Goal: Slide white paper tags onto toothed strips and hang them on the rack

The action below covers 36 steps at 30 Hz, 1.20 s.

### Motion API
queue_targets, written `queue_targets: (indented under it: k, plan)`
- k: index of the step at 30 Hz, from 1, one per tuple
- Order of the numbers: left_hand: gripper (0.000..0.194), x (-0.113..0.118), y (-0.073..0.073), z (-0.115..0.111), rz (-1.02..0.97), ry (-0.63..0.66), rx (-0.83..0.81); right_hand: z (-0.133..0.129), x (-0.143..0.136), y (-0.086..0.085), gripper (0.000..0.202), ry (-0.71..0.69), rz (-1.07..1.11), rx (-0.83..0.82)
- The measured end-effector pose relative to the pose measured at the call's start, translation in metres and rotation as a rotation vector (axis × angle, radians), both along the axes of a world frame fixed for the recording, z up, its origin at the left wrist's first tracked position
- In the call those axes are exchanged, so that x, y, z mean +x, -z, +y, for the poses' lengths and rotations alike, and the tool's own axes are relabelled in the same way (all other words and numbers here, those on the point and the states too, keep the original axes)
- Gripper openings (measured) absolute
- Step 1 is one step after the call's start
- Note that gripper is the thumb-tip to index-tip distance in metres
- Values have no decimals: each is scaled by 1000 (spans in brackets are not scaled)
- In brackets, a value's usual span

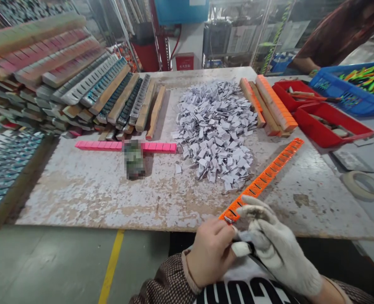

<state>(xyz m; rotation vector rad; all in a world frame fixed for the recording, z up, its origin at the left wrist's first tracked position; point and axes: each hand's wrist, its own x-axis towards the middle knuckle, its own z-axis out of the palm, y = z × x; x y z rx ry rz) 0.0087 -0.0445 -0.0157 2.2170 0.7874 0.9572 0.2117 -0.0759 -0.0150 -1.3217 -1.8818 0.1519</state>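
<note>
My left hand (210, 249), bare, is closed at the table's near edge, fingertips by the near end of an orange slotted strip (263, 179). What its fingers grip is mostly hidden. A small white piece (241, 249) shows at its thumb; I cannot tell whether it is a wrapping or a separate thing. My right hand (278, 249), in a white glove, is bent close beside it, with fingers over the strip's near end. A dark narrow thing (253, 250) shows between the hands, pinched by the glove; its kind is unclear. Dark slots run along the strip.
A heap of small white pieces (215, 131) covers the table's middle. Left lie a pink bar (100, 146), a blurred-out item (134, 160) and stacked slotted bars (76, 80). Right are orange bars (277, 103), red trays (334, 124), a blue basket (332, 90), tape (362, 185) and another person's arm (329, 40).
</note>
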Motion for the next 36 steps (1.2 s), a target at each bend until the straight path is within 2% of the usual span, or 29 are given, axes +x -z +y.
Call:
queue_targets:
  k: [2, 4, 7, 10, 18, 26, 29, 33, 36]
  plan:
    - [37, -3, 11, 2, 69, -161, 50, 10, 5, -1, 14, 34, -52, 59]
    - [44, -6, 22, 4, 152, -233, 55, 20, 7, 0, 15, 45, -163, 113]
    - [38, -8, 33, 5, 223, -206, 21, 28, 5, 2, 9, 15, -330, 135]
    - [35, -7, 39, 4, 210, -208, 11, 31, 1, 2, 5, -13, -389, 132]
    - [33, -7, 44, 7, 176, -212, 29, 36, -2, -3, 10, -56, -334, 29]
    - [36, -8, 47, 8, 184, -207, -9, 37, -6, -8, 13, -77, -404, 75]
    - [43, -7, 48, 7, 165, -211, 0, 40, -4, -9, 12, -90, -394, 49]
    - [53, -7, 49, 7, 128, -210, 5, 39, -1, -7, 8, -99, -361, 3]
    - [50, -7, 48, 8, 125, -207, 7, 37, -1, -3, 12, -87, -408, -3]
